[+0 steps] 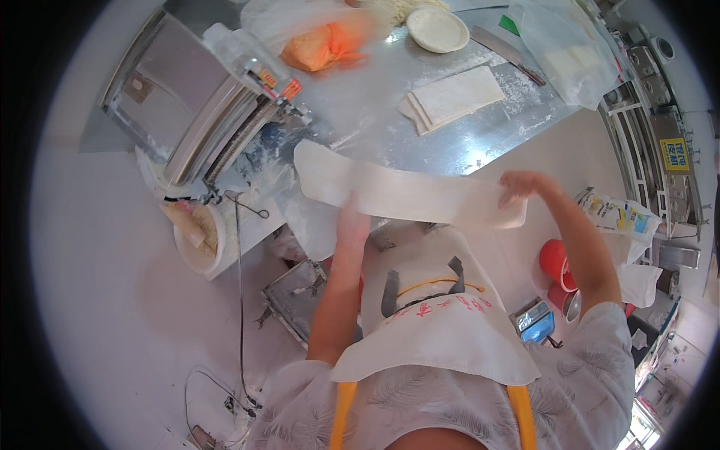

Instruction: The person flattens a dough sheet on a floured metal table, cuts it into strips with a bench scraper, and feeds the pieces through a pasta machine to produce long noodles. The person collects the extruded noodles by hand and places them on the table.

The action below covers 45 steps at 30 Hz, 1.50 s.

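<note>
Nearest to us is our patterned grey shirt [405, 405], with a white apron [442, 352] on yellow straps over it. Our right hand [521, 187] has its fingers curled together onto the pale dough sheet [427, 195], close to its right end. Our left hand [354, 217] meets the sheet's lower edge left of its middle, but it is blurred, and we cannot tell how firmly its fingers close. The long sheet stretches crosswise in front of the apron, by the near edge of the floury metal table [375, 97]. Beyond it, a stack of flat dough pieces [457, 101] lies on the table, with a knife [502, 51] and a round white dish [437, 30] farther back. An orange bundle [315, 49] sits at the far left, near the roller machine [202, 112]. Below that machine we see a white tub [187, 253]; off to our right, red buckets [553, 259].
</note>
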### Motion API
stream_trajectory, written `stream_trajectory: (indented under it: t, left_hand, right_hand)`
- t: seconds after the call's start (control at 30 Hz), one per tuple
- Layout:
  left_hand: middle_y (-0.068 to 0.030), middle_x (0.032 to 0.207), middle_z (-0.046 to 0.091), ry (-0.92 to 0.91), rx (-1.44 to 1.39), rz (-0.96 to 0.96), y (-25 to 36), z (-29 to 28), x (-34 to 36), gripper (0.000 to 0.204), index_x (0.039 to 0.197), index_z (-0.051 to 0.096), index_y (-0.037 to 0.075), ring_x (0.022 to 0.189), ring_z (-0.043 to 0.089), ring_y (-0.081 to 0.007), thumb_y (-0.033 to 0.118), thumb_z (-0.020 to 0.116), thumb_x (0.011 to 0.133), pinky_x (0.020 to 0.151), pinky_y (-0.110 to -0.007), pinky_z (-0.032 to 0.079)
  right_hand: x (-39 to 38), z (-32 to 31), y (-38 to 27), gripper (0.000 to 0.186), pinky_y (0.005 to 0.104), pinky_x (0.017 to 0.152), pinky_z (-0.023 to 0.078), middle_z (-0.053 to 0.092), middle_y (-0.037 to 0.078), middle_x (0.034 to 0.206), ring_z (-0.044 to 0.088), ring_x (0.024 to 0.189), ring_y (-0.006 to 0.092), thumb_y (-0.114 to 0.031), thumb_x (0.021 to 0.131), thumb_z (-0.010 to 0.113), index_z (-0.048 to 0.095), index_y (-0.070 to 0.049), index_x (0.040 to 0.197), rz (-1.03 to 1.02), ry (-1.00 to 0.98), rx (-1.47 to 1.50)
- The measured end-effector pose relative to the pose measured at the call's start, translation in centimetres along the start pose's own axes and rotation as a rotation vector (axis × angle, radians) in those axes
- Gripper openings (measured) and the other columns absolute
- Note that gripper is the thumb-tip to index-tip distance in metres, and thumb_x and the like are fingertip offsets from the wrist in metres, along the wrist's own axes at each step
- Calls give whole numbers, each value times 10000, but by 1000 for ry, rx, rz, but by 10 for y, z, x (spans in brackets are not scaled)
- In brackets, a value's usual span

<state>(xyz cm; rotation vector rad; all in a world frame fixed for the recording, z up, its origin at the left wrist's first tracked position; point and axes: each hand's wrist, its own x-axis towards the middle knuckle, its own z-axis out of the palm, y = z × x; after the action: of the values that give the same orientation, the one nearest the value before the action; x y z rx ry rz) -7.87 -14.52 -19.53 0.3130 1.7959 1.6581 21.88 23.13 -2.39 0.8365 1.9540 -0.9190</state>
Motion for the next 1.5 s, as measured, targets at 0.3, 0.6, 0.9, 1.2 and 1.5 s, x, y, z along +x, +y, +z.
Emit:
stream_trajectory:
  t: [0.3, 0.6, 0.9, 1.2, 1.5]
  left_hand:
    - [-206, 1436, 544, -20, -406, -412, 15, 72, -8, 445, 1453, 443, -15, 1342, 537, -332, 226, 533, 1091, 1139, -500, 470]
    - [-121, 868, 728, -3, 716, -281, 127, 181, 37, 283, 960, 711, -32, 822, 715, -269, 248, 679, 988, 658, -353, 549]
    - [-298, 1094, 608, 389, 910, 153, 124, 312, 109, 405, 1152, 603, -100, 1106, 550, -443, 170, 752, 890, 969, -515, 450]
    - [-129, 960, 669, 300, 522, -215, 130, 259, 127, 348, 1068, 650, -32, 977, 629, -285, 268, 749, 923, 880, -436, 511]
    - [-38, 1028, 688, -172, -431, -501, 145, 234, 68, 628, 1106, 660, 57, 918, 632, -169, 667, 594, 971, 860, -392, 509]
  right_hand:
    - [69, -206, 54, 488, 422, 769, 574, 776, 121, 976, 737, 872, 267, -221, 665, 931, 773, -38, 1089, 93, 26, -237]
    - [168, -195, 101, 300, 508, 838, 535, 717, 199, 1018, 681, 985, 407, -193, 922, 689, 685, -62, 1192, -291, 995, 88]
    - [163, -146, 26, 361, 442, 890, 530, 687, 199, 1125, 671, 1006, 348, -203, 925, 720, 660, -17, 1229, -110, 1165, 86]
    - [75, -166, -9, 326, 271, 819, 537, 730, 102, 990, 665, 882, 113, -99, 929, 733, 635, 17, 1218, -424, 473, 982]
    - [-81, -171, -127, 375, 251, 821, 532, 740, 93, 1064, 677, 916, 105, -26, 919, 720, 621, 71, 1267, -603, 243, 1081]
